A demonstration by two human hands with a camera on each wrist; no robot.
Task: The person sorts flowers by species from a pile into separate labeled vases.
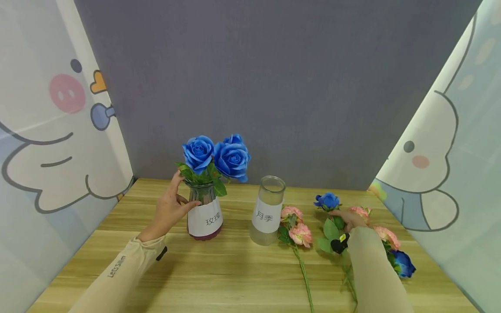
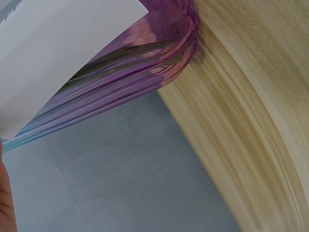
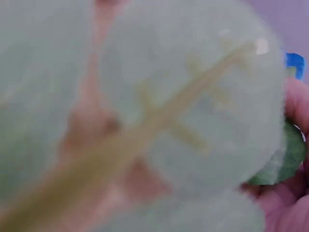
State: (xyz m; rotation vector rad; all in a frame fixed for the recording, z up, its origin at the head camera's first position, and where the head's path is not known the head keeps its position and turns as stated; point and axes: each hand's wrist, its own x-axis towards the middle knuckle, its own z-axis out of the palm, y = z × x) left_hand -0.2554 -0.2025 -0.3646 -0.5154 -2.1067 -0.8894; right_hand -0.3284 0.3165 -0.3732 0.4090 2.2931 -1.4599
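My left hand (image 1: pixel 168 209) holds a ribbed glass vase (image 1: pixel 204 221), purple at its base and bearing a white label, with the thumb against its near side. Several blue roses (image 1: pixel 232 159) with green leaves stand in it. In the left wrist view the vase (image 2: pixel 154 72) appears tilted, with only a bit of the hand (image 2: pixel 6 200) at the edge. At the right, my right hand (image 1: pixel 348 218) grips a blue artificial rose (image 1: pixel 328 200) by its stem just below the bloom. Large blurred leaves (image 3: pixel 193 96) fill the right wrist view, partly covering the fingers (image 3: pixel 297 104).
A second glass vase (image 1: pixel 267 215) with a white label stands mid-table. Beside it lies a pink flower stem (image 1: pixel 300 234). Further right, more pink flowers (image 1: pixel 386 237) and a dark blue bloom (image 1: pixel 404 264) lie by the right forearm. A grey panel (image 1: pixel 250 87) rises behind the wooden table (image 1: pixel 219 278).
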